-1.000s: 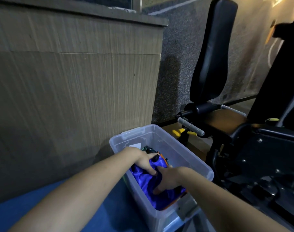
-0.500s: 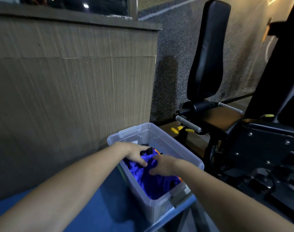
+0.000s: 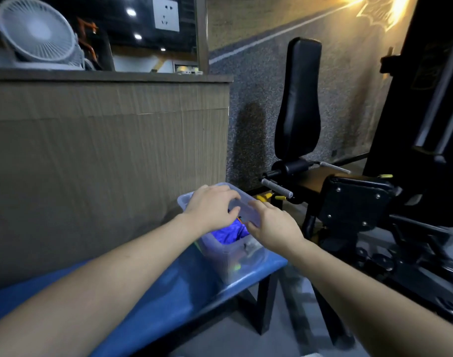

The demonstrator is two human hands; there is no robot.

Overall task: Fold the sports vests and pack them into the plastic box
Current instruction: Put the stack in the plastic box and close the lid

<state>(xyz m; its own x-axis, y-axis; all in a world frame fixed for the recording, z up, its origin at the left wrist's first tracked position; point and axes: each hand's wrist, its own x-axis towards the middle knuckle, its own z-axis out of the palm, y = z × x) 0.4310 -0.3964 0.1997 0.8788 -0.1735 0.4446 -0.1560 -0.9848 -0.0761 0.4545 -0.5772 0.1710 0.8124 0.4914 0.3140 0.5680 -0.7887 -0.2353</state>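
Observation:
A clear plastic box (image 3: 226, 258) stands at the right end of a blue bench (image 3: 168, 292). Inside it lies a bright blue sports vest (image 3: 229, 233) with a bit of orange trim showing. My left hand (image 3: 211, 208) hovers over the box's far left rim, fingers spread and curved, holding nothing. My right hand (image 3: 273, 225) is over the box's right side, fingers apart, just above the vest. Both hands hide much of the box's opening.
A wood-panelled counter (image 3: 104, 150) rises right behind the bench, with a white fan (image 3: 37, 34) on top. A black gym machine with a padded backrest (image 3: 300, 104) and metal handles (image 3: 276, 188) stands close on the right. Grey floor lies below the bench end.
Both hands have lifted off the blue vest and out of the box, leaving the vest inside. The camera has pulled back and tilted up, so the counter top and fan are in view.

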